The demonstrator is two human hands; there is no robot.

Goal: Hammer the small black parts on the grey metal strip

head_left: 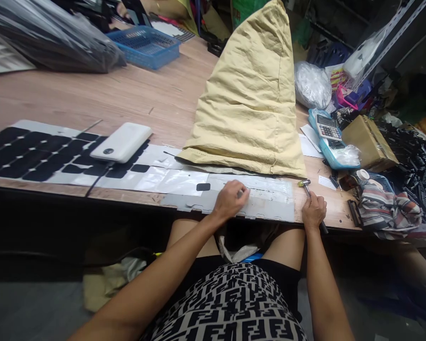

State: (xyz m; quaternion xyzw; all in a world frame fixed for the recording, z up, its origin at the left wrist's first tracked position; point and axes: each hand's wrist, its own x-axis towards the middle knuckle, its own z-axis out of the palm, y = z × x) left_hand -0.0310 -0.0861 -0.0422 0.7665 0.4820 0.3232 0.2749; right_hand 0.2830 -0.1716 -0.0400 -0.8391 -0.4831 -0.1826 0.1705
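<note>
My right hand (pixel 314 212) is wrapped round the handle of a small hammer (pixel 304 183), whose head with a yellowish end points away from me near the table's front edge. My left hand (pixel 231 198) is closed over a grey board (pixel 277 210), fingers pinched on a small greyish piece too little to name. Just left of that hand, a single black rounded patch (pixel 203 187) lies on a white sheet (pixel 177 180). Beyond both hands a yellow cloth bag (pixel 248 104) rests on the table, its near edge by the board.
Rows of black patches (pixel 31 151) lie to the left, with a white power bank (pixel 122 142) on them. Farther back is a blue basket (pixel 145 45). On the right are a calculator (pixel 327 127), a cardboard box (pixel 369 142), a striped cloth (pixel 386 203) and piled black parts (pixel 424 175).
</note>
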